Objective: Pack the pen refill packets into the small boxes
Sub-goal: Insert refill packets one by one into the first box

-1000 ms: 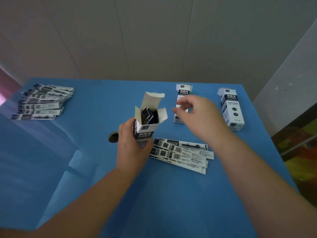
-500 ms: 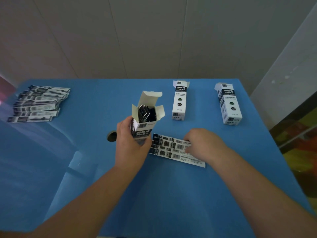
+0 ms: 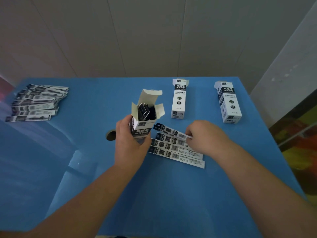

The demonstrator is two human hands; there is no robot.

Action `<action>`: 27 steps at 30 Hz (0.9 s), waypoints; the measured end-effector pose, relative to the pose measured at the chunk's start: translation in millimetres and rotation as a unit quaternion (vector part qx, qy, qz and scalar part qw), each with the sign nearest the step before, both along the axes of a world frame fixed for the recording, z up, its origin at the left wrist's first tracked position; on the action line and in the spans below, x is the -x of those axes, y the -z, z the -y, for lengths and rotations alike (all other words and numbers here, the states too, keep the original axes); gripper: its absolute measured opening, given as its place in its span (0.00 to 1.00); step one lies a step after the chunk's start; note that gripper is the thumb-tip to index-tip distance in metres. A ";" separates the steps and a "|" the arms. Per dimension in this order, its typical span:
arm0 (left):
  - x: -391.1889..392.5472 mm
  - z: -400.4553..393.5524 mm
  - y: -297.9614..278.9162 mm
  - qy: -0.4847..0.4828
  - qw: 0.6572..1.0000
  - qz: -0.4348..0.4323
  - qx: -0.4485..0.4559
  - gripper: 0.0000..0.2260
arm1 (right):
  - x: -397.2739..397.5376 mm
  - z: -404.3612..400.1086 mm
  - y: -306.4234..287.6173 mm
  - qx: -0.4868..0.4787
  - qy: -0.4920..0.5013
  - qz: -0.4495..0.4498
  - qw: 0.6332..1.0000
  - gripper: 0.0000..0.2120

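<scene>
My left hand (image 3: pixel 129 145) grips an open small box (image 3: pixel 143 123) upright on the blue table (image 3: pixel 154 194); its flaps stand up and dark packet ends show inside. My right hand (image 3: pixel 205 136) pinches one pen refill packet (image 3: pixel 169 131) by its right end, lifted slightly with its dark end pointing toward the box. Under it lie three more packets (image 3: pixel 176 152) side by side on the table.
Two other small boxes lie flat at the back: one in the middle (image 3: pixel 178 100), one at the right (image 3: pixel 228 103). A fanned pile of packets (image 3: pixel 35 103) sits at the far left. A round hole (image 3: pixel 110 135) in the table lies left of my left hand. Walls bound the back and right.
My right hand came down from above the box to the packets on the table, took hold of the top one and raised it. The left hand kept the box in place.
</scene>
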State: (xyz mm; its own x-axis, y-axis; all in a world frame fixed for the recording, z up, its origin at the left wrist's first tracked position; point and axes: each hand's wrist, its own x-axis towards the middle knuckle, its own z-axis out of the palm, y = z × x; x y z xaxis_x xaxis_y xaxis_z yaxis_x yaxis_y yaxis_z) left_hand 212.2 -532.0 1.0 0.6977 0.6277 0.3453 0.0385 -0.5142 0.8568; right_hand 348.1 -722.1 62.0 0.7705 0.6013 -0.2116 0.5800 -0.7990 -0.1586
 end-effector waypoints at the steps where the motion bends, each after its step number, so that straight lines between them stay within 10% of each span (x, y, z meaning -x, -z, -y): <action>1: -0.1 0.4 -0.1 0.000 1.000 0.000 -0.001 0.26 | -0.9 0.0 -1.9 -0.004 0.002 -0.010 1.000 0.06; 22: -2.2 1.9 3.4 -0.008 1.000 0.009 -0.009 0.26 | -13.0 1.5 -28.8 -0.114 0.008 -0.126 0.985 0.08; 27: -2.1 2.7 1.0 -0.005 1.000 0.006 -0.005 0.24 | -3.2 14.8 -59.7 -0.342 0.081 -0.304 0.886 0.15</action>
